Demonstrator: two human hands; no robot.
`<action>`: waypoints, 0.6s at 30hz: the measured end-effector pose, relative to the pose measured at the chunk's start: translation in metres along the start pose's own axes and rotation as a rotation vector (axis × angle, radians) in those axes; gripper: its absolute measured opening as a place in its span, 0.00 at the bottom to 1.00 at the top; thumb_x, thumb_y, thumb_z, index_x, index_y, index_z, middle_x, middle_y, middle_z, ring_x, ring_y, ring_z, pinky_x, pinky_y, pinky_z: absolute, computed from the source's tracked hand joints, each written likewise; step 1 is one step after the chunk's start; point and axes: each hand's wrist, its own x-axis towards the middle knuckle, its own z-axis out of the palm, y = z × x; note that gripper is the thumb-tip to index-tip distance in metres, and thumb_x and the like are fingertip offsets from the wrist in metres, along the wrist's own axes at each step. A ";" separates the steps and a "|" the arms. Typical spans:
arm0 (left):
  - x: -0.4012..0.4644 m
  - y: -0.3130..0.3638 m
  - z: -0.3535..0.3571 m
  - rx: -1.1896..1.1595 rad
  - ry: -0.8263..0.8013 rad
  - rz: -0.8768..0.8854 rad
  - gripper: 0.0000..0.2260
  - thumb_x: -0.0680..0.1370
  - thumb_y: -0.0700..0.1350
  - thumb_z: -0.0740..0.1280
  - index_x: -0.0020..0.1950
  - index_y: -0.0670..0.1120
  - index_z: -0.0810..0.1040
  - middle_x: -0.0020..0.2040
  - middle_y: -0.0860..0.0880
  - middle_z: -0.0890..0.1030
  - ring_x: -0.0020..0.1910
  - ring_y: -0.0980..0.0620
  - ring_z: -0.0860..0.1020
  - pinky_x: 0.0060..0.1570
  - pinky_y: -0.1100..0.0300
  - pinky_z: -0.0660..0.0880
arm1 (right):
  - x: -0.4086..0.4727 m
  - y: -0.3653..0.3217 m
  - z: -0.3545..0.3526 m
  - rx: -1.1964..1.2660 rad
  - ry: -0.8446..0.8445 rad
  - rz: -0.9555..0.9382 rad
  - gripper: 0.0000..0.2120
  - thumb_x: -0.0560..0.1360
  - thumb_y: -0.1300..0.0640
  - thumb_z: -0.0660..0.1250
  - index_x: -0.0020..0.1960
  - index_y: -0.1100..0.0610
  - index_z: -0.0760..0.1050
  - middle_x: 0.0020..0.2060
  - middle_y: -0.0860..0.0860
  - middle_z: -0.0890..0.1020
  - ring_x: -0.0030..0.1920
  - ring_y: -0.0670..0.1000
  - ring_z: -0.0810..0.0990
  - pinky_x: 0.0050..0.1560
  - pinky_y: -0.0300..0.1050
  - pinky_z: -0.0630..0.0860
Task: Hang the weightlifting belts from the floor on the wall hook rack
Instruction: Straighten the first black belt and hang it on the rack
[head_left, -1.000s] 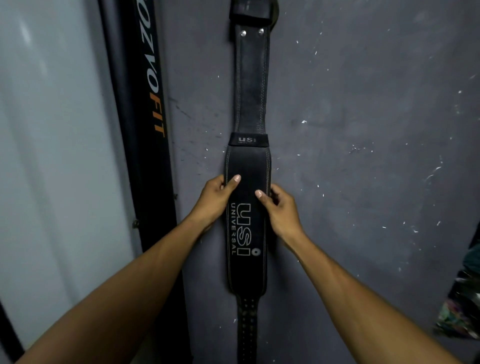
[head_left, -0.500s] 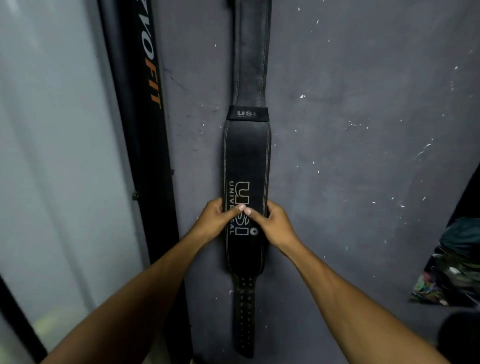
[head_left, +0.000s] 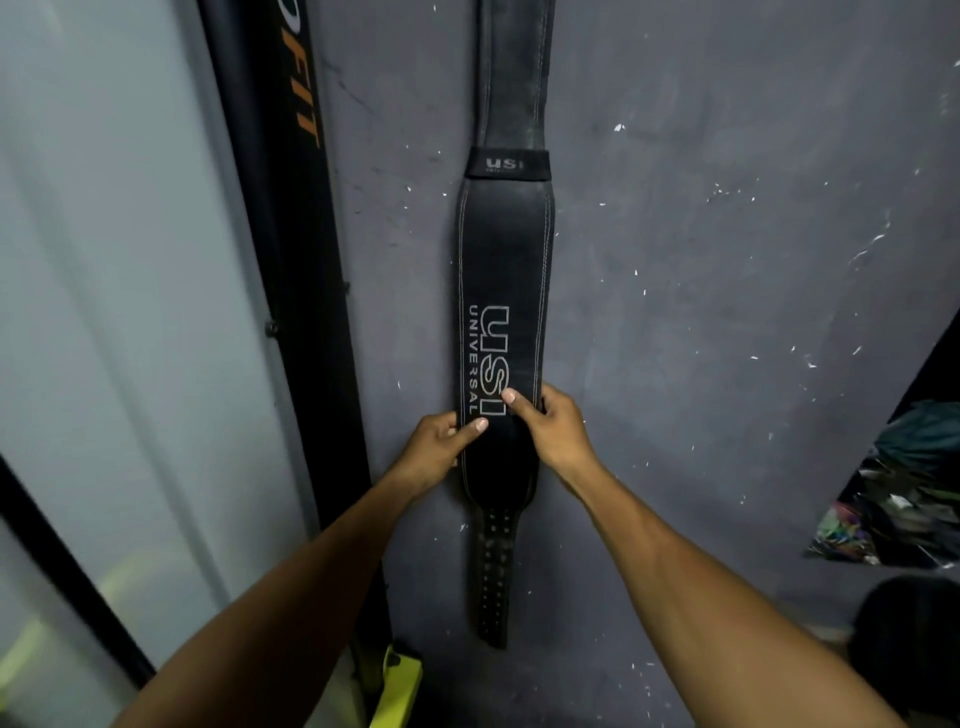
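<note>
Your left hand (head_left: 439, 451) and right hand (head_left: 551, 432) pinch the black leather weightlifting belt (head_left: 501, 291) hanging mid-frame against the grey wall (head_left: 727, 312).

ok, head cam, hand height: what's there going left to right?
Pale panel → black post with orange lettering → left hand → black belt → right hand → grey wall → dark clutter.

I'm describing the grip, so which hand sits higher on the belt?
The right hand, on the belt's right edge, thumb reaching the USI logo. The left hand grips the left edge slightly lower.
</note>
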 end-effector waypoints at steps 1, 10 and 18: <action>-0.001 0.003 0.000 0.004 -0.004 0.000 0.12 0.83 0.42 0.67 0.65 0.44 0.80 0.56 0.45 0.87 0.56 0.48 0.86 0.50 0.59 0.82 | 0.002 -0.001 0.000 -0.023 -0.004 0.013 0.10 0.81 0.54 0.72 0.62 0.52 0.84 0.56 0.49 0.89 0.58 0.49 0.87 0.65 0.53 0.82; -0.022 0.002 0.002 0.061 0.139 -0.078 0.24 0.81 0.44 0.70 0.74 0.42 0.66 0.67 0.46 0.79 0.65 0.48 0.80 0.58 0.65 0.76 | -0.042 0.017 -0.019 -0.307 -0.063 0.252 0.18 0.79 0.42 0.72 0.60 0.55 0.79 0.53 0.50 0.86 0.56 0.52 0.84 0.62 0.49 0.80; -0.138 -0.110 0.058 0.075 0.257 -0.334 0.10 0.82 0.48 0.69 0.57 0.43 0.73 0.45 0.48 0.79 0.42 0.55 0.76 0.52 0.56 0.74 | -0.161 0.091 -0.040 -0.325 -0.168 0.505 0.20 0.82 0.41 0.68 0.59 0.58 0.80 0.54 0.52 0.84 0.56 0.54 0.82 0.55 0.46 0.75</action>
